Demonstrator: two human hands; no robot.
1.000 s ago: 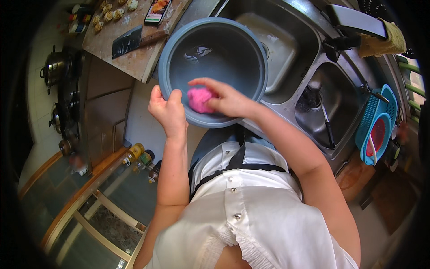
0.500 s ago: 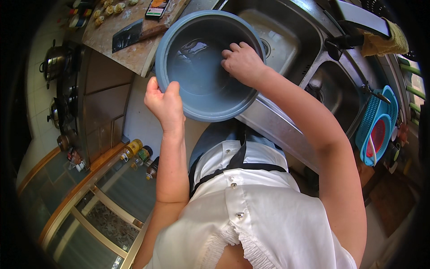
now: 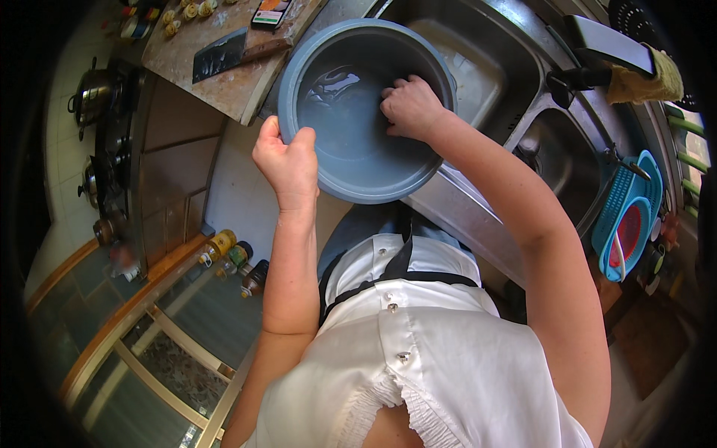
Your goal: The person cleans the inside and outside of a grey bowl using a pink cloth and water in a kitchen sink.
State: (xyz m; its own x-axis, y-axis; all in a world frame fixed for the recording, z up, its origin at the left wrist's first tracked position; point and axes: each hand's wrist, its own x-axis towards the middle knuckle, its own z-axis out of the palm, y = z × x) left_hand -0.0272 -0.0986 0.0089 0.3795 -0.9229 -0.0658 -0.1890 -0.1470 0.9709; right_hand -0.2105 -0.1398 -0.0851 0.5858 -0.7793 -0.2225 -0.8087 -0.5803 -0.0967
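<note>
Basin (image 3: 351, 160) seems clasped at its rim by left fingers (image 3: 267, 130).

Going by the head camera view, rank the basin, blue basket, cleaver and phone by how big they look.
1. Basin
2. Blue basket
3. Cleaver
4. Phone, partly cut off by the picture's upper edge

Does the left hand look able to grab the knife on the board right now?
Probably not: the left hand grips the basin by its rim and would likely have to let go first. Otherwise the knife lies nearby, uncovered, handle toward the basin.
</note>
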